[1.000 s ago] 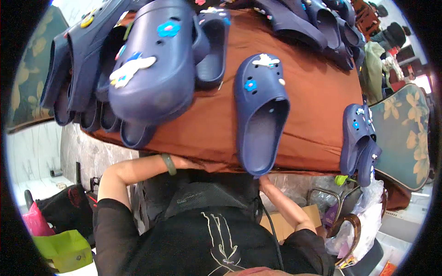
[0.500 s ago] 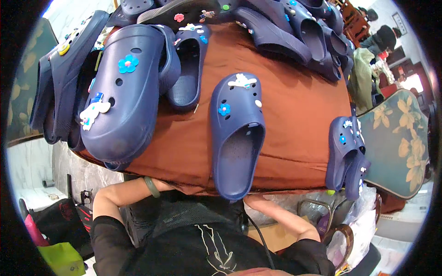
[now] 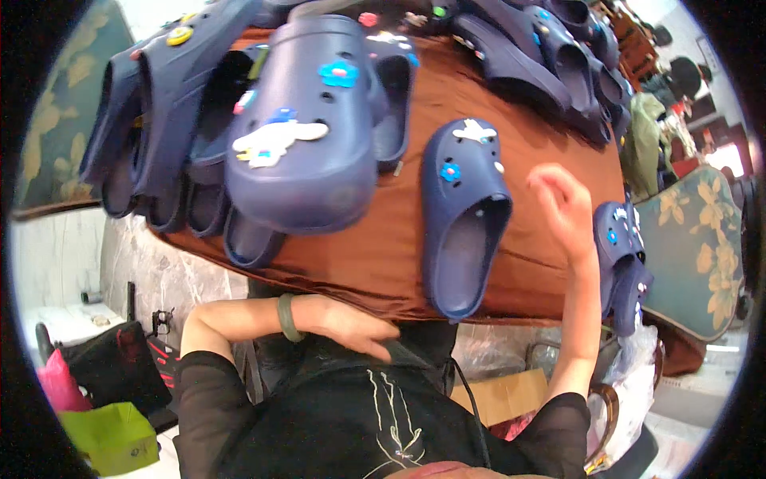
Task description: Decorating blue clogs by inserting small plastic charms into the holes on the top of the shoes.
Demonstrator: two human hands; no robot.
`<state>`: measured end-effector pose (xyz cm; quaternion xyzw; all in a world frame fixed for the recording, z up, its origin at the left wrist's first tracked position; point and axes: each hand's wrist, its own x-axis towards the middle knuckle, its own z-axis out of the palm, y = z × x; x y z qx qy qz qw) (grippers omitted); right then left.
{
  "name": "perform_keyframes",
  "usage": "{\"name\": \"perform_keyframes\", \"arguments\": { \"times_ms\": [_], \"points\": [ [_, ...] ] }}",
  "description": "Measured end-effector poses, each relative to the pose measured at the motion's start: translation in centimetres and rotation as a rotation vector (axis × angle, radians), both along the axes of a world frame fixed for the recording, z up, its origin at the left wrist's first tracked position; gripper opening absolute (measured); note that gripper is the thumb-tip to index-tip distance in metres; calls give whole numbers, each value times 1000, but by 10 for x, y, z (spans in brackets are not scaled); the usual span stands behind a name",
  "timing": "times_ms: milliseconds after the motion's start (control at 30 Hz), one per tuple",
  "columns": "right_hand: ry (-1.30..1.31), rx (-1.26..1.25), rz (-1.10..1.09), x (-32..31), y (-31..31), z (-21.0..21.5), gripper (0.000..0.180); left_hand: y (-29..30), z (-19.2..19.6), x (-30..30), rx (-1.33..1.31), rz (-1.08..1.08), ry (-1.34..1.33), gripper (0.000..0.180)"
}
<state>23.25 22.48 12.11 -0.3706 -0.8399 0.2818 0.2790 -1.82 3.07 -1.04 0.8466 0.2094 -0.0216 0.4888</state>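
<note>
Risk: a knock toward the person could tip the clog (image 3: 465, 219) off the cloth (image 3: 533, 267), its heel being at the near edge.
Clog position: on the cloth, apart from all fingers.
Right hand (image 3: 565, 211): beside it, rightward; fingers loosely curled, empty.
Left hand (image 3: 345, 322): nearer, leftward; fingers loosely extended, apparently empty.

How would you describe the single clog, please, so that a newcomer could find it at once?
On the big reddish-brown cloth, look toward the near edge, just left of the person's right hand. The navy clog there points its toe away from the person. Unlike the clustered clogs at either side, it lies apart, alone.
</note>
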Motion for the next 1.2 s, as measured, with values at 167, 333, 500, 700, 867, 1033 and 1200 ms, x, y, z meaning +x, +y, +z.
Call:
{"name": "perform_keyframes", "arguments": {
  "times_ms": [167, 333, 500, 700, 867, 1033, 1200],
  "points": [
    [196, 123, 320, -85, 35, 12, 46, -27, 138, -42, 136, 389, -436, 27],
    [82, 606, 628, -162, -11, 54, 90, -38, 194, -97, 932, 1030, -331, 24],
    [-49, 871, 728, -193, -26, 56, 61, -18, 162, -123, 1300, 1355, 88, 80],
    [66, 901, 690, -192, -19, 50, 58, -5, 136, -146, 1310, 1276, 271, 92],
    [138, 872, 619, -208, -30, 37, 60, -4, 132, -150, 1328, 1307, 186, 100],
    [232, 886, 607, -210, -19, 13, 79, 3, 140, -144, 1404, 1201, 127, 101],
    [158, 516, 496, -154, 2, 38, 65, -6, 139, -140, 1367, 1253, 165, 100]
  ]
}}
